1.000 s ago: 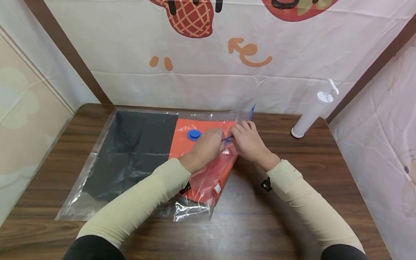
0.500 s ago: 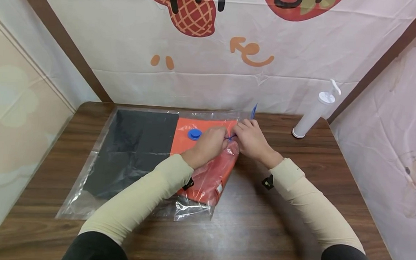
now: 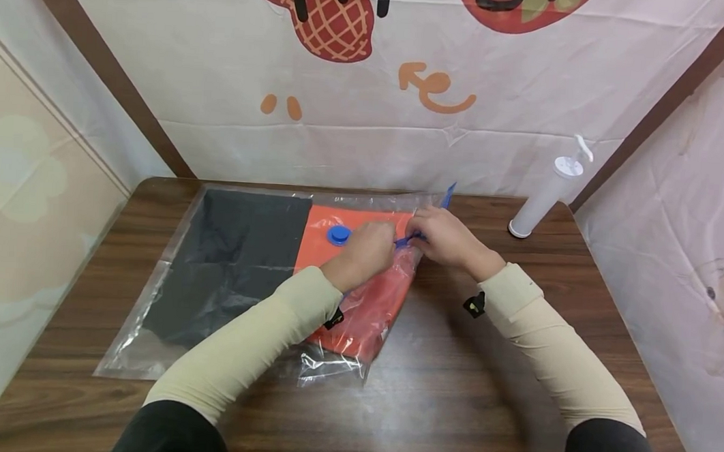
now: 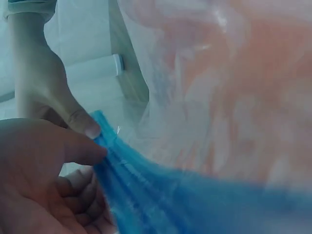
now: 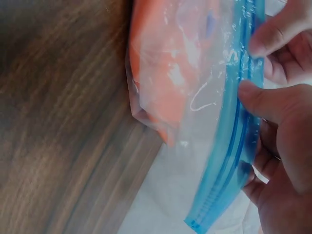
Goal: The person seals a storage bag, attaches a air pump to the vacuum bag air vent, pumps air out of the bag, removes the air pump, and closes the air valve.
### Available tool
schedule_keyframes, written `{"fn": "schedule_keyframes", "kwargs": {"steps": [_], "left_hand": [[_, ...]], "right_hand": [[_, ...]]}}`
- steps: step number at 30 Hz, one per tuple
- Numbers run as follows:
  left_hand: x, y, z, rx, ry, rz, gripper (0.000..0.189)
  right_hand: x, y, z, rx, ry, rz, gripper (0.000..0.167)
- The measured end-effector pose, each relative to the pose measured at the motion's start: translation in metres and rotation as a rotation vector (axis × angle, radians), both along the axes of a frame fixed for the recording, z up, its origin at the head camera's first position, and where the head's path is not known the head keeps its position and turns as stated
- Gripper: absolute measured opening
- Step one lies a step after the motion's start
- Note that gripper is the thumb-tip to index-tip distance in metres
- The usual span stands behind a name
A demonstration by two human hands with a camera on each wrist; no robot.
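Note:
A clear plastic vacuum bag (image 3: 140, 361) lies on the table, with dark cloth (image 3: 237, 267) in its left part and orange cloth (image 3: 318, 251) in its right. On the orange side sits a round blue valve (image 3: 338, 235). Along the bag's right end runs a blue zip strip (image 5: 234, 126), lifted at the hands. My left hand (image 3: 367, 250) pinches this strip between thumb and fingers. Close to its right, my right hand (image 3: 447, 237) pinches the same strip, thumb (image 5: 258, 97) on its near face. The strip's far end stands up behind the right hand.
A white hand pump (image 3: 538, 204) with a hooked handle stands at the back right corner of the brown wooden table (image 3: 483, 382). Printed fabric (image 3: 366, 151) hangs right behind the table, and more hangs on both sides.
My right hand has shifted a little to the right along the blue strip, widening the gap between the hands. The strip's raised end has leaned right. My left hand has barely moved.

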State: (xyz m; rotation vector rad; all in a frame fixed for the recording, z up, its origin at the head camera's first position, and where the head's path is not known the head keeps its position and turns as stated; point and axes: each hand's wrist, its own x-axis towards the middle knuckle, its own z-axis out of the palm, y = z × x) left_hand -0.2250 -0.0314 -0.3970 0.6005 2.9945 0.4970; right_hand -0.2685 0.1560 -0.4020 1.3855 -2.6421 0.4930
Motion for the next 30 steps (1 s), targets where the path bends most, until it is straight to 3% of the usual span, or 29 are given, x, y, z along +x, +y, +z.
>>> {"fn": "schedule_keyframes", "kwargs": {"steps": [5, 14, 22, 30], "left_hand": [[0.001, 0.003, 0.0, 0.031, 0.029, 0.02, 0.01], [-0.001, 0.004, -0.002, 0.04, 0.024, 0.045, 0.008], [-0.006, 0.005, -0.007, 0.047, -0.04, 0.038, 0.012], [-0.008, 0.007, -0.007, 0.123, -0.036, 0.064, 0.011]], "right_hand": [[0.003, -0.003, -0.002, -0.037, 0.01, -0.032, 0.015], [0.009, -0.01, -0.009, 0.001, 0.16, -0.112, 0.013], [0.004, -0.003, -0.005, -0.001, 0.072, -0.082, 0.014], [0.0, 0.005, 0.003, 0.057, 0.061, -0.091, 0.01]]}}
